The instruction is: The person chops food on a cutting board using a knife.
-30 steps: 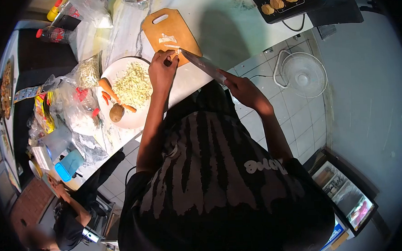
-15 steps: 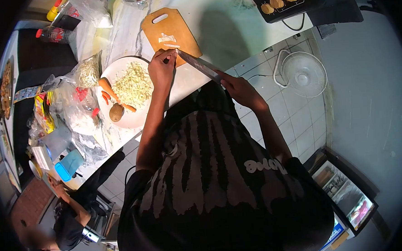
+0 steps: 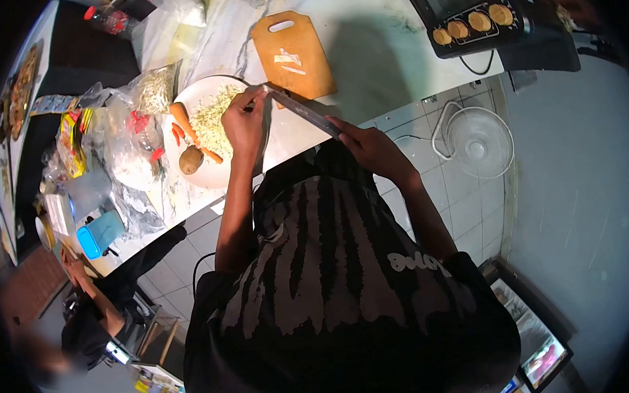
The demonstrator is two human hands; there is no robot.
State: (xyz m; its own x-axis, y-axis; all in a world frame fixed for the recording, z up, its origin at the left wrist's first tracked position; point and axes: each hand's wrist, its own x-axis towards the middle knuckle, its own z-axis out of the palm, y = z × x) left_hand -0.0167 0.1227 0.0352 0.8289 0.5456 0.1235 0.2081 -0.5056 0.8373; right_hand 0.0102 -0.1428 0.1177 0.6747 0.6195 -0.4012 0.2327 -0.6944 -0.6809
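Left hand (image 3: 244, 122) and knife (image 3: 303, 110) tip sit farther toward the plate than in the earlier frame, where both are over the cutting board; the whole view swings too. Worktop (image 3: 220, 30), the largest item, carries plate (image 3: 215, 182) and cutting board (image 3: 307, 37) side by side. Plate holds a chopped pale heap (image 3: 210, 127): judged light and loose, better scooped than pinched. Board looks thin and stiff; its slot end offers a hold. Knife slants from the board's plate-side edge toward the worktop's near edge, handle end in the right hand (image 3: 375, 150), which is closed round it. Judged stiff, moderately heavy, blade slick if wet; handle is the safe hold. Left hand's fingertips are drawn together at the tip; cannot tell what they pinch. Pale strips (image 3: 289, 59), smallest, lie on the board: probably light, soft, easily torn; lift gently by the ends.
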